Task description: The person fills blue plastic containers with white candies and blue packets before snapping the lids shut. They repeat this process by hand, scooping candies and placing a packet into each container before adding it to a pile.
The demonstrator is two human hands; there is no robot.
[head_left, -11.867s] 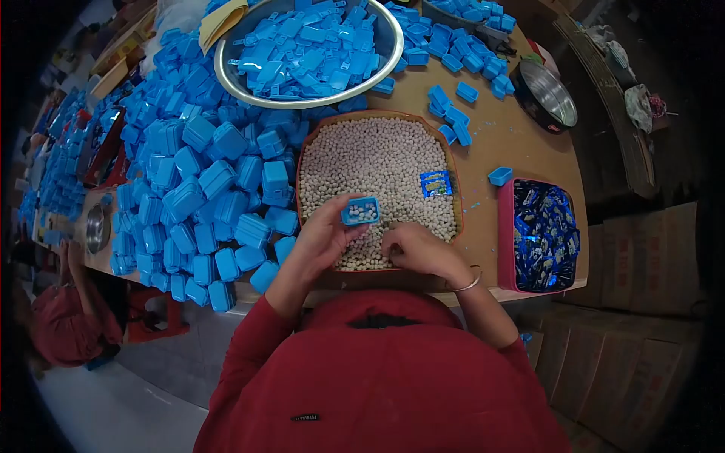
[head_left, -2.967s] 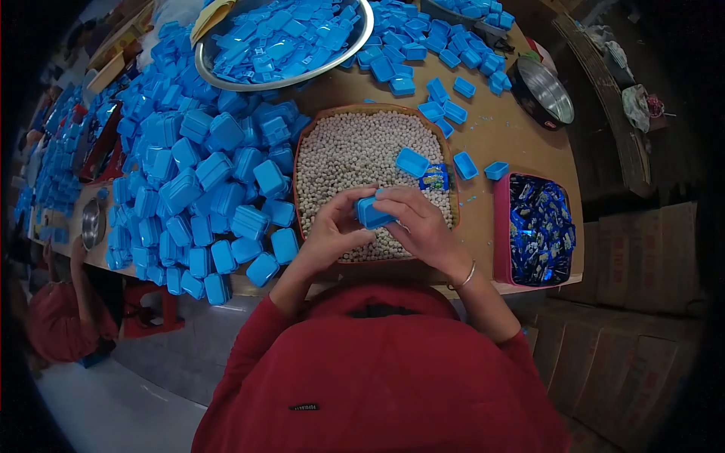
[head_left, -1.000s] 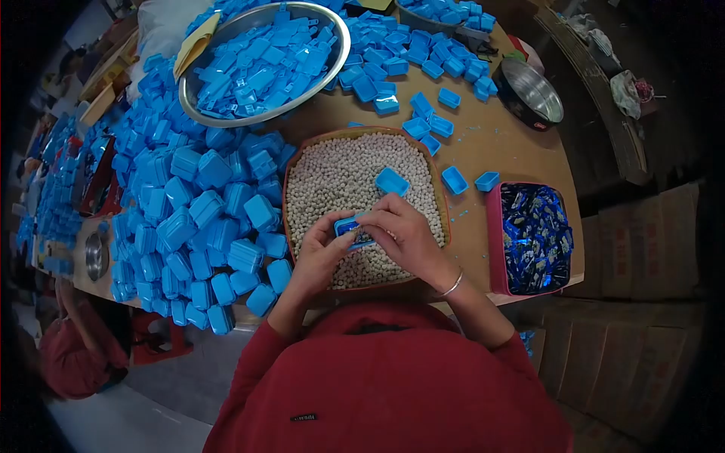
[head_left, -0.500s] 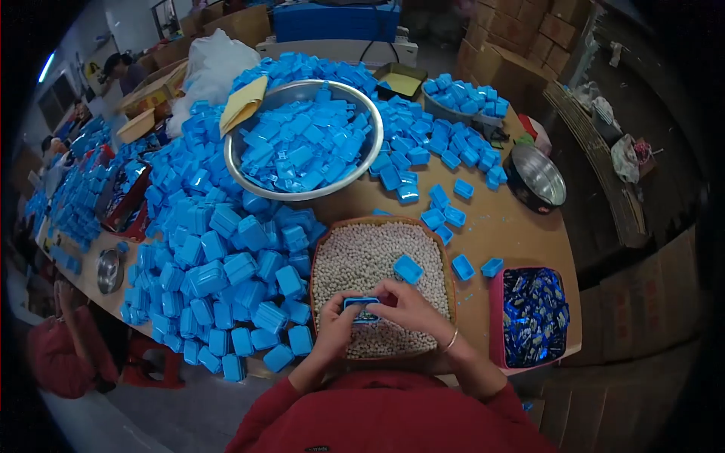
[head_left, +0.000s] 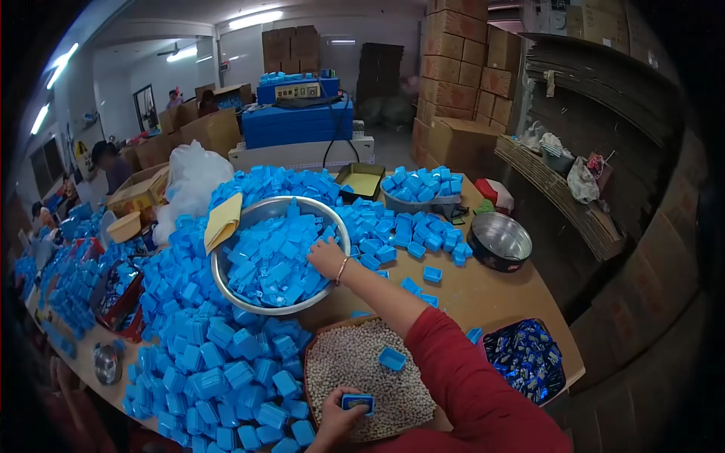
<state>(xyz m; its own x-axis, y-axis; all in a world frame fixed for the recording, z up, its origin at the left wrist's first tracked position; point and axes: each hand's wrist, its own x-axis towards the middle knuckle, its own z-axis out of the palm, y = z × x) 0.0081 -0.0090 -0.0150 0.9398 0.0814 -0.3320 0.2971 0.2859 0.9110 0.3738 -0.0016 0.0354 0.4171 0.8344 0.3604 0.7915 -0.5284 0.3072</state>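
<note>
My left hand [head_left: 337, 420] is closed on a small blue plastic box [head_left: 358, 399] with something dark inside, held low over a tub of pale round beads [head_left: 340, 355]. Another open blue box [head_left: 392, 359] lies on the beads. Stretched forward, my right hand [head_left: 328, 259] is at the right side of a large metal bowl [head_left: 279, 306] heaped with flat blue plastic pieces [head_left: 273, 253]. Its fingers curl down onto the pieces. What they grip, if anything, is hidden.
Closed blue boxes [head_left: 226, 377] are piled at the left. Dark blue foil packets [head_left: 522, 361] fill a container at the right. A round metal tin [head_left: 500, 240] and a grey basin [head_left: 423, 202] of blue pieces stand farther back. Yellow cardboard [head_left: 223, 223] leans on the bowl's edge.
My right hand has left the small box and reached forward to the metal bowl. My left hand still holds the box over the beads. The camera view has tilted up.
</note>
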